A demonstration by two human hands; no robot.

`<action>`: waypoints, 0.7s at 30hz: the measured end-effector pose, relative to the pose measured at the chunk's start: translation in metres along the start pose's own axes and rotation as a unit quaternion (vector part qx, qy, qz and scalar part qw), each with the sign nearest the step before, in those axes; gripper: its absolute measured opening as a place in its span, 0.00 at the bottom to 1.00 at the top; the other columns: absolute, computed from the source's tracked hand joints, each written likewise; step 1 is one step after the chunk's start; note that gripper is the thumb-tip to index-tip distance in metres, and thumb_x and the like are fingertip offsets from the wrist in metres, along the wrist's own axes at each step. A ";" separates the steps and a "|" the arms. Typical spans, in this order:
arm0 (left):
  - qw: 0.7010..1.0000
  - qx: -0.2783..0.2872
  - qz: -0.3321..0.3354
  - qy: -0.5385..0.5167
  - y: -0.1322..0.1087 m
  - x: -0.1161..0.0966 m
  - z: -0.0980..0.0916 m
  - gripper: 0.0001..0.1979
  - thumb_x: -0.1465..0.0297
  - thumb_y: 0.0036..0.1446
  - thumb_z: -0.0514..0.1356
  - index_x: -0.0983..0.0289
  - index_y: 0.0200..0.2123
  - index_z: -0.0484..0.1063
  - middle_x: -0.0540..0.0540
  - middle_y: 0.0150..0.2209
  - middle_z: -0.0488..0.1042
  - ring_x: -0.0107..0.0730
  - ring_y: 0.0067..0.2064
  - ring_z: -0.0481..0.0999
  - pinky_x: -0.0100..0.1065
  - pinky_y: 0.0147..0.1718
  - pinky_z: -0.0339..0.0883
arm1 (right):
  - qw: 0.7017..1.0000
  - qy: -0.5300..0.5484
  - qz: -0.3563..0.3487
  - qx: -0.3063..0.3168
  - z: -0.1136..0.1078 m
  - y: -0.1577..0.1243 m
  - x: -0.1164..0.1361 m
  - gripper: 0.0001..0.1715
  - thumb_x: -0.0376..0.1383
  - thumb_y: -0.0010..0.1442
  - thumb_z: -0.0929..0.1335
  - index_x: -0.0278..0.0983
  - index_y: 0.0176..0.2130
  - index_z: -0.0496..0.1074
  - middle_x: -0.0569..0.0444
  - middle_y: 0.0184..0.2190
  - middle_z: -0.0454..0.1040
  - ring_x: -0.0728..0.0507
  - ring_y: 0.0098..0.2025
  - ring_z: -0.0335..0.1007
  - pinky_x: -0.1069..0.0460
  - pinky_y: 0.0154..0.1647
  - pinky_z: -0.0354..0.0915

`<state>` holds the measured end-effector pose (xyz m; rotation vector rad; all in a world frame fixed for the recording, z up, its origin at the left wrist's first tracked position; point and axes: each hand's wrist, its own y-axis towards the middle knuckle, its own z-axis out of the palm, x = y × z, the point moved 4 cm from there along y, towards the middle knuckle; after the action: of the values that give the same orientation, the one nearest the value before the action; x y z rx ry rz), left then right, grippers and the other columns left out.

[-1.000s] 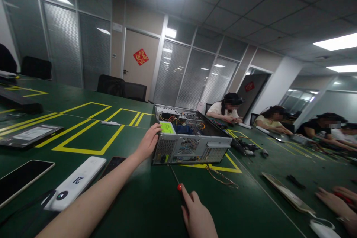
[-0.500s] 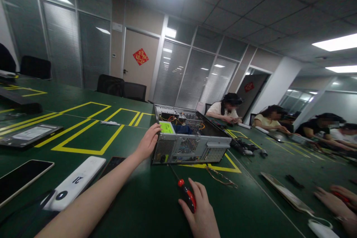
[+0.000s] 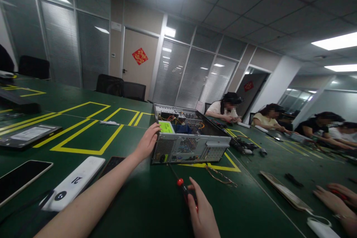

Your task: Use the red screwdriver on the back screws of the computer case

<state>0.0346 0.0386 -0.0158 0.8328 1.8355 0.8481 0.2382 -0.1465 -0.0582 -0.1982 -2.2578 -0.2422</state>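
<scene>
An opened desktop computer case [image 3: 192,148] lies on the green table, its rear panel facing me and its top uncovered. Loose wires and a power supply with a bright green label [image 3: 166,127] show inside. My left hand [image 3: 149,139] grips the case's left rear corner, fingers over the edge beside that label. In front of the case, my right hand [image 3: 202,208] is closed around the handle of a red and black screwdriver [image 3: 182,187]. Its thin shaft points toward the bottom edge of the rear panel; whether the tip touches the case I cannot tell.
Left of me lie a hard drive [image 3: 30,135], a phone [image 3: 23,180] and a white device marked 21 [image 3: 75,182]. Thin wires [image 3: 220,176] lie by the case's right front. Another person's hands [image 3: 331,197] are at the right, near a tablet-like device [image 3: 284,189].
My right thumb has come across the screwdriver handle, and the fingers have closed more around it. My left hand and the case have not visibly moved.
</scene>
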 end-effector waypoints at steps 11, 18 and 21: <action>1.000 0.004 -0.004 0.002 0.001 -0.002 -0.001 0.17 0.65 0.64 0.42 0.63 0.49 0.63 0.60 0.56 0.62 0.37 0.62 0.55 0.48 0.60 0.51 | 0.999 -0.031 -0.014 0.005 -0.003 0.003 -0.003 0.31 0.48 0.59 0.57 0.42 0.60 0.53 0.49 0.44 0.68 0.41 0.42 0.68 0.48 0.43 0.62; 1.000 0.003 -0.003 -0.001 0.000 -0.001 0.000 0.17 0.65 0.64 0.42 0.62 0.49 0.63 0.59 0.56 0.62 0.38 0.62 0.56 0.48 0.60 0.51 | 0.991 -0.080 -0.081 -0.069 -0.004 0.002 -0.002 0.36 0.41 0.54 0.64 0.46 0.60 0.51 0.49 0.56 0.57 0.39 0.50 0.64 0.46 0.50 0.60; 1.000 0.003 -0.006 -0.001 0.000 0.000 -0.001 0.17 0.64 0.64 0.42 0.62 0.50 0.63 0.59 0.56 0.62 0.38 0.62 0.56 0.48 0.60 0.50 | 0.997 -0.057 -0.040 -0.015 -0.004 0.005 -0.006 0.35 0.46 0.56 0.62 0.45 0.61 0.50 0.49 0.54 0.61 0.38 0.51 0.63 0.46 0.50 0.60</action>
<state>0.0343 0.0381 -0.0155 0.8244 1.8416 0.8342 0.2463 -0.1434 -0.0599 -0.1412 -2.3793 -0.3148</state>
